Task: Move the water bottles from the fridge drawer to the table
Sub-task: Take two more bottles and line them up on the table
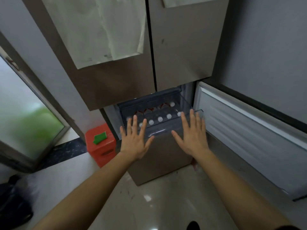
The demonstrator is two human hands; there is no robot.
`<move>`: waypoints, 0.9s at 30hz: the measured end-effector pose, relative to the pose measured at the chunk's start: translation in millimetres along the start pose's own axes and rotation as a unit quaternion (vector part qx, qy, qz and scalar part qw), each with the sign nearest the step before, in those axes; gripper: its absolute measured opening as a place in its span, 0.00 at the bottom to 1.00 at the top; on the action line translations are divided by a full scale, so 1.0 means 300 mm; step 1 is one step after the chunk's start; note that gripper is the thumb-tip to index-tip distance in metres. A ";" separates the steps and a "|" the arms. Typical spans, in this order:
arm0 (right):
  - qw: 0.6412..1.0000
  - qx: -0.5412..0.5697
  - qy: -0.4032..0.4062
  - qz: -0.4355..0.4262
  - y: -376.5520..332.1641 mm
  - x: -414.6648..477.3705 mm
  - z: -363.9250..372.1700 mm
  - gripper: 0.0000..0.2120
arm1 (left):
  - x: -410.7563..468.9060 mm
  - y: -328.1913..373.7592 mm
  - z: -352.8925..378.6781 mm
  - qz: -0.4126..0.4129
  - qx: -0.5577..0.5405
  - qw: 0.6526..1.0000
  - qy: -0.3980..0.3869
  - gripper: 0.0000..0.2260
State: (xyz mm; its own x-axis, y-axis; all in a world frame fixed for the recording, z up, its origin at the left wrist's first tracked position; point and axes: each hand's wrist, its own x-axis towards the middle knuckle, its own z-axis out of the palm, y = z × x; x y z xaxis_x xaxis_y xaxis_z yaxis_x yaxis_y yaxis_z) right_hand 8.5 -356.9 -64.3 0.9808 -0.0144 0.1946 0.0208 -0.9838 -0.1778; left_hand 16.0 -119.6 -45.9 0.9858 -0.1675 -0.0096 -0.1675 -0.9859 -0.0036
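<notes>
While left hand (135,141) and right hand (191,138) spread flat, fingers apart, gripping nothing, at front edge of clear fridge drawer (157,132), water bottles (160,119) stand upright inside: white caps in row near front, red labels behind.

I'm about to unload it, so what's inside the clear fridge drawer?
Water bottles stand upright in rows, white caps showing, red labels at the back. The left hand hides the left end of the drawer, so no full count.

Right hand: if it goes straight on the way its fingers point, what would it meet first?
Probably the fridge drawer, at its clear front rim; the right hand overlaps it, but depth is unclear. The bottle caps lie beyond.
</notes>
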 end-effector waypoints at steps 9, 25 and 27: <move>0.981 0.004 -0.173 -0.093 0.051 0.439 0.131 0.38 | 0.323 -0.008 0.046 -0.138 -0.096 0.982 -0.086 0.31; 0.907 0.050 -0.408 -0.094 -0.070 0.836 0.462 0.27 | 0.728 -0.121 0.327 -0.088 -0.143 0.937 -0.308 0.28; 0.906 0.055 -0.407 -0.101 -0.086 0.863 0.500 0.26 | 0.763 -0.130 0.354 -0.091 -0.131 0.936 -0.312 0.27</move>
State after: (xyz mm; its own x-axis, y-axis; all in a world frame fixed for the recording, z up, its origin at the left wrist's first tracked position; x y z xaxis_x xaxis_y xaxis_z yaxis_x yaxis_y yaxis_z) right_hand 291.0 -308.6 -153.9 0.7724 0.3439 -0.5339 0.1905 -0.9274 -0.3218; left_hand 247.1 -118.8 -154.1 0.7865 -0.0423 -0.6162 0.0910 -0.9788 0.1833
